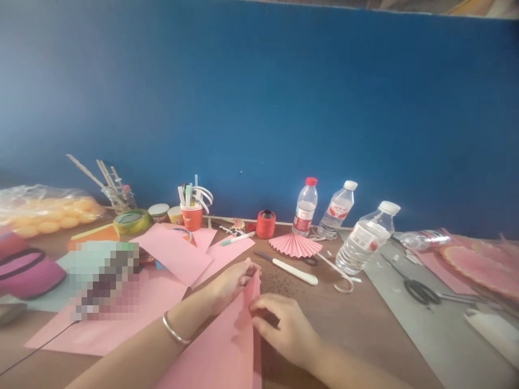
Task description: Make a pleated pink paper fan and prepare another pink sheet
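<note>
A sheet of pink paper (pixel 219 351) lies in front of me, its right edge raised in a narrow fold. My left hand (pixel 235 283) grips the far end of that fold, with a silver bangle on the wrist. Lower down the same edge, my right hand (pixel 286 327) pinches the paper between thumb and fingers. Just beyond my hands lie a white-handled knife (pixel 295 271) and a pleated pink paper fan (pixel 295 246). Dark specks are scattered on the brown table near the knife.
More pink sheets (pixel 170 254) spread to the left, near an orange cup of pens (pixel 192 216). Behind stand a red thread spool (pixel 266 224) and water bottles (pixel 363 240). Black scissors (pixel 419 290) lie on a grey board (pixel 399 313) at right. A blue panel (pixel 259 108) rises behind.
</note>
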Available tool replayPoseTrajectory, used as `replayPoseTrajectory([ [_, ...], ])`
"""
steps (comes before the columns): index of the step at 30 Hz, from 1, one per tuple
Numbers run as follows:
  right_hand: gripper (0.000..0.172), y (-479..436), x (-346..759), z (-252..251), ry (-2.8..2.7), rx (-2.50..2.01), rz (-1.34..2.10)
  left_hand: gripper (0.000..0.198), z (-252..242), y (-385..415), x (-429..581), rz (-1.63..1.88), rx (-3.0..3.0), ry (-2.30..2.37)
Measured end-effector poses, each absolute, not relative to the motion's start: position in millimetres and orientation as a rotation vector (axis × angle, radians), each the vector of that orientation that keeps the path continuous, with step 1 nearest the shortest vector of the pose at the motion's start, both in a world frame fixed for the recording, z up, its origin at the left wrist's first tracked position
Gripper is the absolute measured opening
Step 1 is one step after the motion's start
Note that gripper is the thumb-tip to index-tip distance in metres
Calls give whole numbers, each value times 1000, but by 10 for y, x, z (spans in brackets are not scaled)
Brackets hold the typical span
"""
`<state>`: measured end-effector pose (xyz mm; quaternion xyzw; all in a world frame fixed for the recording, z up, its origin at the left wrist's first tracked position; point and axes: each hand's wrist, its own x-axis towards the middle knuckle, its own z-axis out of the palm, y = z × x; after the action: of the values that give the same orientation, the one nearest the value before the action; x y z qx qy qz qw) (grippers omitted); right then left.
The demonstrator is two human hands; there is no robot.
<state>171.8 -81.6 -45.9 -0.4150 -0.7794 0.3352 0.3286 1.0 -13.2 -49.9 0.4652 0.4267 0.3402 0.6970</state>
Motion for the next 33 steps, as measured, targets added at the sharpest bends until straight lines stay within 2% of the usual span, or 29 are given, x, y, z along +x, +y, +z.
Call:
replayPoseTrajectory([
  [5, 26, -829, 1722, -476, -1957, -851, 859, 42, -508, -168, 56, 764, 976, 871],
  [10, 16, -812, 1726, -470, -2095, -774, 791, 44, -474, -193, 72, 739, 909, 802],
  [12, 18, -816, 1730, -450, -2159, -788, 791, 46, -465, -176, 70, 719, 889, 744],
  [17, 46, -844, 1737, -424, -2281, -970, 775, 52, -441, -96, 32, 629, 907, 627],
  [22, 60, -912, 1716, -384, -2335, -1215, 714, 68, -509, -103, 52, 721, 887, 532],
  [27, 82, -928, 1680, -371, -2539, -1204, 719, 80, -709, -118, 142, 716, 862, 620],
  [31, 88, -890, 1662, -429, -2630, -1209, 722, 83, -744, 18, 147, 774, 866, 660],
  [33, 91, -874, 1662, -458, -2660, -1228, 706, 78, -629, 124, 77, 835, 876, 694],
])
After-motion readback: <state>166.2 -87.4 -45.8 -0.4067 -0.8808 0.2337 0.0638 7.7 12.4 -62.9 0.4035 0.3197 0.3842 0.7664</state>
